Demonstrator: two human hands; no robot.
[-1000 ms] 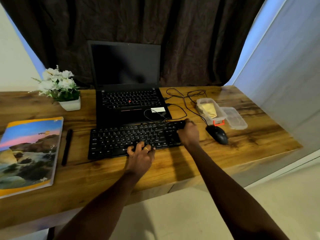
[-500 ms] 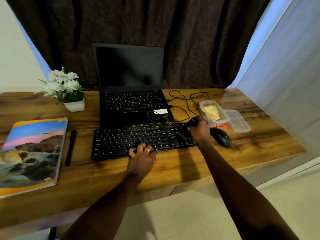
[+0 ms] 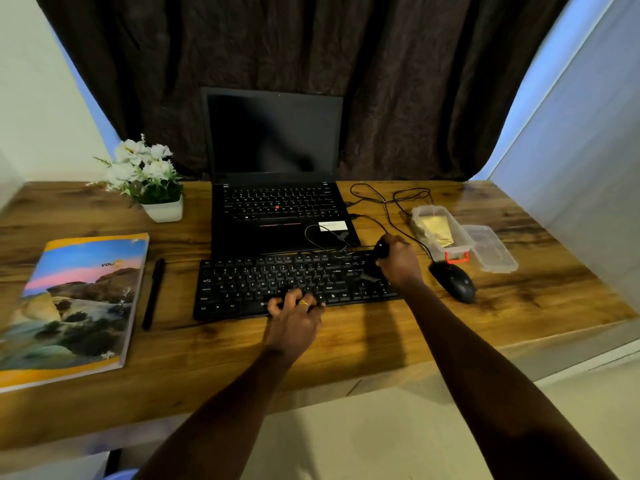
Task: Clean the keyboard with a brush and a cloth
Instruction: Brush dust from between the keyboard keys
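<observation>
Notebook (image 3: 79,299) with a landscape cover is lying at the left of the tabletop (image 3: 346,344), with a black pen (image 3: 154,292) just right of it and a white flower pot (image 3: 162,209) standing farther back. In the middle, the black keyboard (image 3: 249,282) is sitting just in front of an open laptop (image 3: 277,216). The left hand (image 3: 294,323) is resting on the keyboard's near edge, fingers loosely bent on the keys, gripping nothing. The right hand (image 3: 400,261) is gripping a black brush (image 3: 375,268), its bristles pointing down at the keyboard's right end. A mouse (image 3: 453,282) is lying just right of it. Behind the mouse, a clear container (image 3: 460,247) is holding the yellow cloth (image 3: 436,230), with its lid (image 3: 491,249) lying beside it.
</observation>
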